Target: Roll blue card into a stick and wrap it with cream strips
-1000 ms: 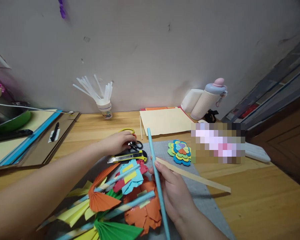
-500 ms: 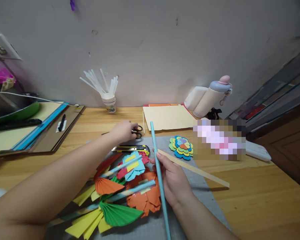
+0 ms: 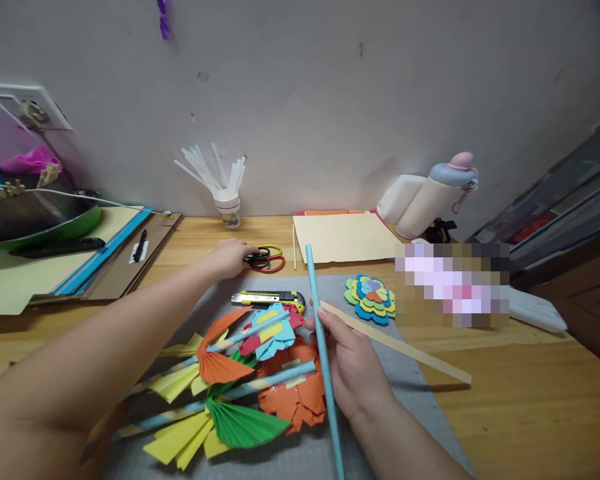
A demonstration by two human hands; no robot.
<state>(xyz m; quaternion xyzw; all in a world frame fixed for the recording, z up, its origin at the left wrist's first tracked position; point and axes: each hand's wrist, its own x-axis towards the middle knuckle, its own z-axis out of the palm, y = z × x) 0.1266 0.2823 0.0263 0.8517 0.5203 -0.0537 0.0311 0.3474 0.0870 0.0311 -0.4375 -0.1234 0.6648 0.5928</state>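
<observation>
My right hand (image 3: 357,363) is closed on a light-blue paper tube (image 3: 321,337), held upright and slightly tilted. A cream paper strip (image 3: 400,343) is pinched in the same hand and sticks out to the right. Beyond the mat, my left hand (image 3: 230,259) curls over scissors with black, red and yellow handles (image 3: 271,260); its fingertips are partly hidden. Below it lies a yellow-black utility knife (image 3: 270,299). Two paper flowers lie on the mat, one with an orange head (image 3: 297,400), one with a light-blue and red head (image 3: 273,347), with striped stems and folded leaves (image 3: 250,423).
A layered paper flower (image 3: 371,298) rests on the grey mat (image 3: 405,413). Behind are cream paper sheets (image 3: 347,237), a paper cup (image 3: 229,208) of white sticks and a tilted bottle (image 3: 427,200). A pan (image 3: 40,213) sits on folders at left; a blurred item (image 3: 450,287) lies right.
My left hand has shifted left over the scissors, and their red and yellow handles now show. The right hand keeps hold of the tube and strip. The view has turned slightly left.
</observation>
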